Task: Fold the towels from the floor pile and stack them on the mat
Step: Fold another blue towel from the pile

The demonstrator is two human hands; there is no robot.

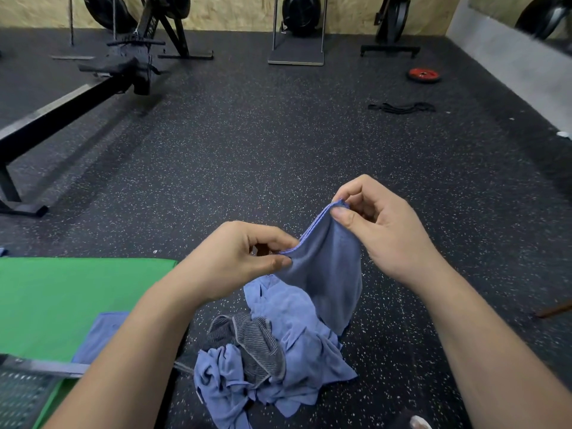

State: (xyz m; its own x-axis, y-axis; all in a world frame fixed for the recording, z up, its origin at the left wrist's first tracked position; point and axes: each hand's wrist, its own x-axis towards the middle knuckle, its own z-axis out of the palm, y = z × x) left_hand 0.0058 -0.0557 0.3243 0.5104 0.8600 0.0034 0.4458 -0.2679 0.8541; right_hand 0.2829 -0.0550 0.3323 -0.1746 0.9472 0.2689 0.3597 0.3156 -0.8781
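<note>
Both hands were raised above the floor pile, each pinching the top edge of one blue towel (325, 274). The left hand (238, 258) gripped the lower corner of that edge between thumb and fingers, while the right hand (380, 224) held the higher corner, thumb pressed against the cloth and fingers curled behind it. The two hands were close together but not touching, so the edge ran slanted between them and the rest of the towel hung down in a loose drape, its bottom reaching the heap below. That heap, the pile of towels (278, 360), lay crumpled on the speckled black floor (278, 150) directly under the hands; it was mostly blue cloth, with one grey striped towel (250, 342) bunched in its left part. To the left of the pile lay the green mat (62, 298), and a flat blue towel (99, 335) rested on it near its right edge, partly hidden behind the left forearm. A grey metal piece (40, 366) crossed the bottom left corner over the mat. Farther off, a rowing machine (93, 82) stood at the upper left, a red weight plate (423, 75) lay on the floor at the upper right, and a black strap (402, 107) lay near it.
</note>
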